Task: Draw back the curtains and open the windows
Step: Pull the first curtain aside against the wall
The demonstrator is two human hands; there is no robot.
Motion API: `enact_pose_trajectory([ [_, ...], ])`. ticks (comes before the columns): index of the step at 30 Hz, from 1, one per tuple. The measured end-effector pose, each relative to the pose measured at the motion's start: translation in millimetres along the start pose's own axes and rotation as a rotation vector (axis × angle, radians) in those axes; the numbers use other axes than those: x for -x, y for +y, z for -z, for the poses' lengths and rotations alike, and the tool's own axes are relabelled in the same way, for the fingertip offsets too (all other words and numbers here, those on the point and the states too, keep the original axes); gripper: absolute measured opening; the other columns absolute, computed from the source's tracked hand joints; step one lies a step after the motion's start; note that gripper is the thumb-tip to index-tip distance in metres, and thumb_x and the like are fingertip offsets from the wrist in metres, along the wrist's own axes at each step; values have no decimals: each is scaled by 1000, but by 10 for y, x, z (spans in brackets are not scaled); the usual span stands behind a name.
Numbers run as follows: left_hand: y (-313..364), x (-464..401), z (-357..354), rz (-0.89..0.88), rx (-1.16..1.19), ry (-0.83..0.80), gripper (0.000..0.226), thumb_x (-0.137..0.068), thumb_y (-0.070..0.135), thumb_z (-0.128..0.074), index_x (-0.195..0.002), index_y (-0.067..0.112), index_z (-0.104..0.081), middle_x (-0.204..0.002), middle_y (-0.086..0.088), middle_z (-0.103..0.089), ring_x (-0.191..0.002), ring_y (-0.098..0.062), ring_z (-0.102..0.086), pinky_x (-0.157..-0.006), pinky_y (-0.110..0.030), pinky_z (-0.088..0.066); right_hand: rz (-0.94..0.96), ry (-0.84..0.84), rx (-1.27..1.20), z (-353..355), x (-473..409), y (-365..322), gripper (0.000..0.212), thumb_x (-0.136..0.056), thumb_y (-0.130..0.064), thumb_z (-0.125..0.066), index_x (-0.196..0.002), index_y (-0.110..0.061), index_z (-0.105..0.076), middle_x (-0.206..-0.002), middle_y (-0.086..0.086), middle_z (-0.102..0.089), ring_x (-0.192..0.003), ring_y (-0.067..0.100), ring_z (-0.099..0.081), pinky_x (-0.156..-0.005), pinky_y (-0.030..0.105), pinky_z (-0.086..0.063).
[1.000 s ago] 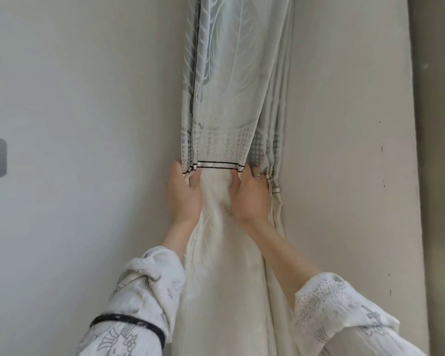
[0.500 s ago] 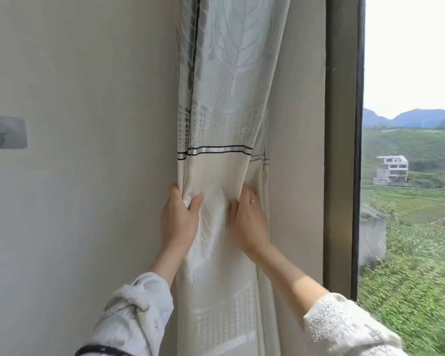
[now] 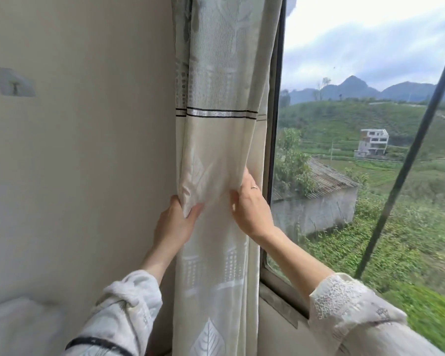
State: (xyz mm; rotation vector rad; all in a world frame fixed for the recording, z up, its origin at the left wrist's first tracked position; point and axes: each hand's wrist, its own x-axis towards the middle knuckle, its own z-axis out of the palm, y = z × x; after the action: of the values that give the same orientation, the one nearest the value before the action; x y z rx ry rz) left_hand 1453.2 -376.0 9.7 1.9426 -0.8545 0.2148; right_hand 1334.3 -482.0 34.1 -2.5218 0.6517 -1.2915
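Head view: the curtain (image 3: 216, 155) hangs gathered in a narrow bunch against the wall (image 3: 88, 163), just left of the window frame (image 3: 276, 124), with the glass to its right uncovered. The left hand (image 3: 176, 222) pinches a fold at the left edge of the bunch, its fingers (image 3: 194, 210) closed on the cloth. The right hand (image 3: 249, 204) presses the right edge, its fingers tucked under a fold and closed on the fabric. The step in hand appears to be the last part of drawing back the curtain: packing the bunch tight into the corner. The next move calls for releasing the cloth and reaching right for the window; no handle or latch is visible here, so it must first be located. Compared with half a second ago, the view has turned right: far more of the window and the landscape shows, while both hands remain on the same bunch, below the black-and-silver stripe (image 3: 221, 113).
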Motion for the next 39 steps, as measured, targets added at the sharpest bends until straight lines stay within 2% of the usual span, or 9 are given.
enact_pose_trajectory([
  [4,114,575,-20,6,-319,-256,54,-85,49,-50,-118,6,-43,-121,-20,-59,-110,-39,-56,-89,-41,-47,-85,-61,55,341,621,88,69,-93,-14,-43,-148,-9,-3,-156,10,-20,-132,32,-38,-96,42,-39],
  [10,413,1261,-116,-36,-790,-665,63,-87,59,-33,-131,15,-41,-134,-8,-51,-121,-29,-49,-96,-36,-40,-227,-210,100,848,1284,278,58,-92,-15,-45,-143,-12,-18,-134,20,-46,-119,37,-48,-92,44,-42],
  [12,414,1506,-196,-32,-795,-826,65,-87,59,-33,-135,16,-39,-136,-6,-49,-119,-28,-50,-97,-34,-42,-279,-302,134,980,1491,347,50,-92,-16,-44,-138,-12,-26,-130,19,-50,-119,35,-48,-95,42,-41],
  [16,403,1968,-453,-2,-679,-1191,73,-85,66,-30,-131,11,-43,-129,-6,-56,-94,-24,-59,-74,-25,-46,-395,-380,229,1179,1967,474,47,-93,-25,-45,-136,-13,-31,-129,19,-54,-116,35,-52,-95,43,-43],
  [18,426,2196,-630,-7,-670,-1336,76,-83,68,-28,-130,11,-43,-129,-4,-57,-90,-22,-57,-77,-29,-44,-462,-435,286,1277,2225,528,49,-93,-26,-46,-137,-9,-33,-132,21,-52,-120,35,-51,-97,42,-42],
  [21,521,2550,-882,-189,-623,-1470,70,-85,64,-30,-125,9,-46,-122,-5,-59,-87,-21,-57,-73,-31,-47,-575,-518,342,1468,2633,589,51,-93,-27,-47,-138,-6,-35,-133,21,-53,-121,33,-51,-98,39,-43],
  [25,830,3024,-1134,-542,-538,-1487,56,-87,57,-36,-96,6,-56,-98,-12,-64,-70,-23,-58,-65,-31,-47,-714,-569,402,1898,3208,647,50,-94,-29,-46,-138,-6,-37,-137,17,-50,-125,30,-48,-99,34,-39],
  [30,1482,3610,-1300,-880,-344,-1408,42,-90,47,-43,-114,17,-61,-119,-6,-64,-110,-25,-57,-92,-33,-47,-913,-511,486,2718,3874,645,38,-94,-27,-44,-121,-1,-53,-125,19,-60,-114,34,-54,-96,43,-43],
  [39,2947,5136,-1424,-1175,176,-1441,22,-89,28,-51,-106,21,-64,-104,-6,-69,-95,-21,-63,-82,-27,-46,-1216,-394,681,4403,5273,536,39,-94,-30,-43,-128,-12,-52,-128,12,-60,-119,30,-52,-98,37,-42],
])
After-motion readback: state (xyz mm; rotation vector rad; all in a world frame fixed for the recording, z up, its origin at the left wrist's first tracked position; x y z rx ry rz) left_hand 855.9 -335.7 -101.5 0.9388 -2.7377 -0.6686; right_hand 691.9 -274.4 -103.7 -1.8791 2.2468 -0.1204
